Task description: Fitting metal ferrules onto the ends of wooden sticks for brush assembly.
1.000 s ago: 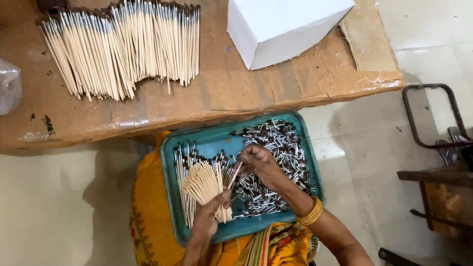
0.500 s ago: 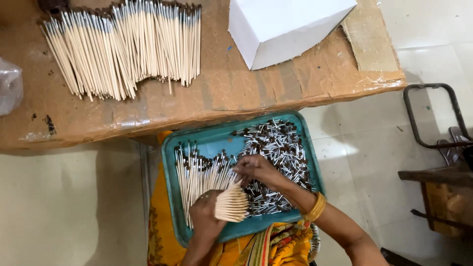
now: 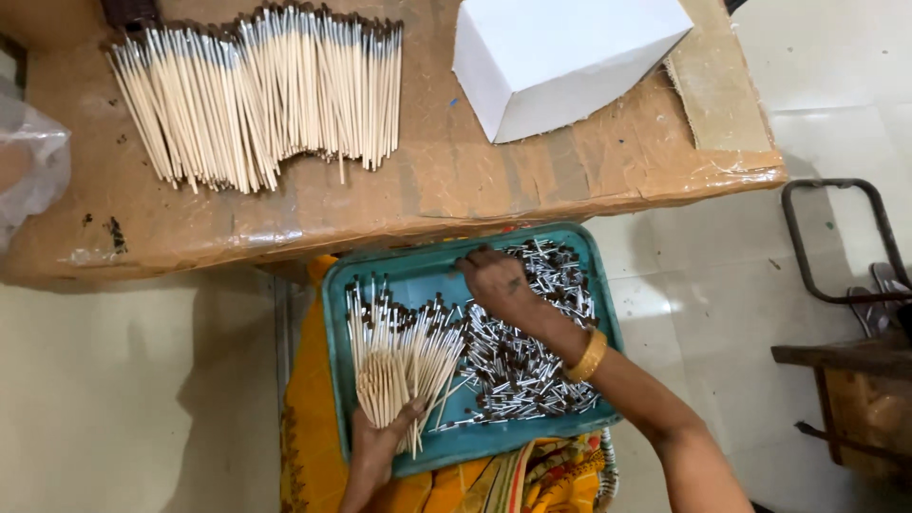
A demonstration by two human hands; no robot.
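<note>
The left hand (image 3: pixel 375 446) grips a fanned bundle of pale wooden sticks (image 3: pixel 404 366) for loading; the right hand (image 3: pixel 499 283), fingers curled, picks among small metal ferrules (image 3: pixel 532 366) in the teal plastic tray (image 3: pixel 334 323).

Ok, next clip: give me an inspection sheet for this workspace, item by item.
Surface: low table covered in brown cardboard under clear film; teal tray sits below its near edge, on the person's lap.
Job's things: bundle of thin wooden sticks fanned in the tray; heap of small metal-and-dark pieces beside it.
Clutter: rows of sticks on the table, white box, clear plastic bag.
Grippers: left hand grips the bundle's base; right hand rests on the heap, fingers curled.
Cables: nothing seen.
Surroundings: tiled floor, dark metal frame, wooden furniture edge.
</note>
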